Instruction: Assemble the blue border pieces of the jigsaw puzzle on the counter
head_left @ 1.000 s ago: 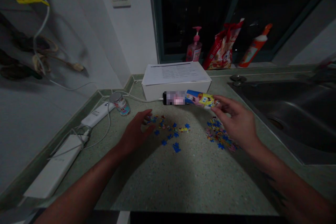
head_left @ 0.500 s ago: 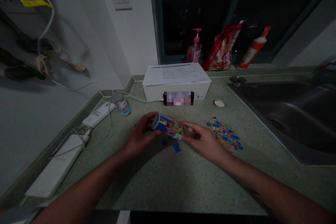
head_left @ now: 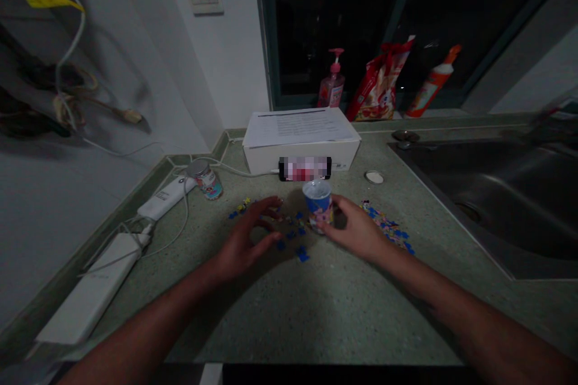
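My right hand is wrapped round a small printed jar, blue and pink with a pale open-looking rim, held nearly upright. My left hand is apart from it, fingers curved and spread, with nothing in its grasp. Blue puzzle pieces lie scattered on the counter between the hands. More small pieces, some yellow, lie beyond my left hand. A larger pile of mixed puzzle pieces spreads to the right, partly hidden behind my right hand.
A white box with a phone leaning on it stands at the back. A second jar is by the power strips and cable at left. A round lid lies near the sink. Bottles stand on the sill.
The jar has turned from lying sideways between both hands to nearly upright in my right hand. My left hand has let go of it. More puzzle pieces show on the counter.
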Action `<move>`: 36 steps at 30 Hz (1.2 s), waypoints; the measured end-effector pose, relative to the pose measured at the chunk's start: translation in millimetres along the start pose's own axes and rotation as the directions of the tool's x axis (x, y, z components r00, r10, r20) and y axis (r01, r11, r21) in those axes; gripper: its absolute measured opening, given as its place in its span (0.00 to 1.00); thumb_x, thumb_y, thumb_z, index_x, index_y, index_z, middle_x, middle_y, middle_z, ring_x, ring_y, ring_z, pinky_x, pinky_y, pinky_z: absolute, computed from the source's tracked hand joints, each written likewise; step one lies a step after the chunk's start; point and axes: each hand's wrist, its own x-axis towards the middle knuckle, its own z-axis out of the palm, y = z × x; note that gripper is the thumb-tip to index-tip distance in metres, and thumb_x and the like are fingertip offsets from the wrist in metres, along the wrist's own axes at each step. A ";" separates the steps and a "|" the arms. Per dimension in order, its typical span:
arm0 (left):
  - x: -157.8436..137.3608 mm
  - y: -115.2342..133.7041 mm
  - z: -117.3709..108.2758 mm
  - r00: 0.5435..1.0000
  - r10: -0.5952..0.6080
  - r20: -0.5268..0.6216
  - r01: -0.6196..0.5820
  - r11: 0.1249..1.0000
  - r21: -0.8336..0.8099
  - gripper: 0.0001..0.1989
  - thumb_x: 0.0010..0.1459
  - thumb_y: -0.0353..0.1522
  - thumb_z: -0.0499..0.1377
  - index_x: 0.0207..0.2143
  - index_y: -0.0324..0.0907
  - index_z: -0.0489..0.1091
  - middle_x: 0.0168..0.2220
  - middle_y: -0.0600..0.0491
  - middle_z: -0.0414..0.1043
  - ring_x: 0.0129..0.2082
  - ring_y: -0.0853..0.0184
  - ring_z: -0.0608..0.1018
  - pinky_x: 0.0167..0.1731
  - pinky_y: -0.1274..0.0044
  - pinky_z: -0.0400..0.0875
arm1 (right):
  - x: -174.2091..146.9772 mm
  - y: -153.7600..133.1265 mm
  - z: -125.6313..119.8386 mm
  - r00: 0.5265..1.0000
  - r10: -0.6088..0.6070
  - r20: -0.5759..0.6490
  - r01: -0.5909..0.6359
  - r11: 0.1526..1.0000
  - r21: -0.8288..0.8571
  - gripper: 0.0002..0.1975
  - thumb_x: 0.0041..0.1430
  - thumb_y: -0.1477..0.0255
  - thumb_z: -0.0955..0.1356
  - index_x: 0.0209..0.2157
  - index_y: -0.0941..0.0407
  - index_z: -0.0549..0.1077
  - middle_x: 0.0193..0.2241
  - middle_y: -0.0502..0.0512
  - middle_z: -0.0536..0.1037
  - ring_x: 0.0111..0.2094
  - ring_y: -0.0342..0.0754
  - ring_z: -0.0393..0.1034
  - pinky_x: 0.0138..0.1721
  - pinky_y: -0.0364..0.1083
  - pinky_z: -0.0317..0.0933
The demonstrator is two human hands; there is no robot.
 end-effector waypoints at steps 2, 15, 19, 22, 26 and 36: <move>0.5 -4.4 -0.8 1.000 0.010 -0.018 -0.009 0.999 0.038 0.27 0.74 0.35 0.63 0.71 0.50 0.63 0.66 0.41 0.72 0.54 0.56 0.82 0.47 0.64 0.84 | 13.6 22.7 -13.6 0.991 0.099 -0.091 -0.101 0.995 -0.012 0.26 0.61 0.57 0.74 0.57 0.55 0.77 0.47 0.64 0.85 0.46 0.62 0.82 0.49 0.60 0.76; -0.6 -12.7 1.4 1.000 -0.001 0.019 -0.002 0.992 0.130 0.25 0.74 0.35 0.61 0.71 0.47 0.64 0.60 0.42 0.77 0.47 0.58 0.83 0.44 0.63 0.84 | 55.1 103.7 -39.9 0.939 0.228 -0.256 -0.269 0.954 -0.135 0.27 0.56 0.57 0.77 0.54 0.55 0.75 0.48 0.66 0.86 0.48 0.64 0.82 0.50 0.60 0.75; -0.6 -12.5 1.0 0.999 -0.008 0.036 0.003 0.989 0.146 0.27 0.73 0.33 0.61 0.71 0.49 0.63 0.59 0.43 0.78 0.46 0.59 0.83 0.44 0.62 0.84 | 54.4 110.7 -38.0 0.961 0.166 -0.222 -0.190 0.978 -0.091 0.28 0.57 0.57 0.76 0.55 0.55 0.75 0.50 0.67 0.85 0.51 0.65 0.82 0.53 0.63 0.75; -1.1 -11.4 1.1 0.999 -0.011 0.036 0.006 0.988 0.156 0.27 0.73 0.32 0.60 0.71 0.50 0.63 0.59 0.43 0.78 0.44 0.59 0.83 0.44 0.62 0.85 | 54.7 108.1 -38.4 0.957 0.110 -0.269 -0.121 0.992 -0.022 0.35 0.56 0.56 0.77 0.62 0.55 0.72 0.56 0.68 0.82 0.55 0.66 0.80 0.58 0.65 0.72; -1.5 -8.9 1.3 0.999 -0.014 0.034 0.009 0.987 0.159 0.26 0.73 0.33 0.60 0.71 0.50 0.63 0.60 0.44 0.77 0.44 0.59 0.83 0.44 0.62 0.85 | 54.7 95.3 -43.4 0.908 0.029 -0.419 -0.034 0.999 -0.004 0.41 0.58 0.55 0.77 0.68 0.54 0.70 0.63 0.70 0.74 0.54 0.64 0.79 0.59 0.65 0.73; -0.9 -10.3 0.7 0.999 -0.010 0.051 0.001 0.984 0.176 0.27 0.74 0.34 0.59 0.72 0.50 0.62 0.60 0.43 0.77 0.45 0.59 0.83 0.44 0.62 0.84 | 53.6 81.7 -50.1 0.921 -0.050 -0.385 0.008 0.994 -0.110 0.26 0.65 0.61 0.72 0.63 0.53 0.76 0.58 0.65 0.79 0.57 0.64 0.77 0.60 0.65 0.71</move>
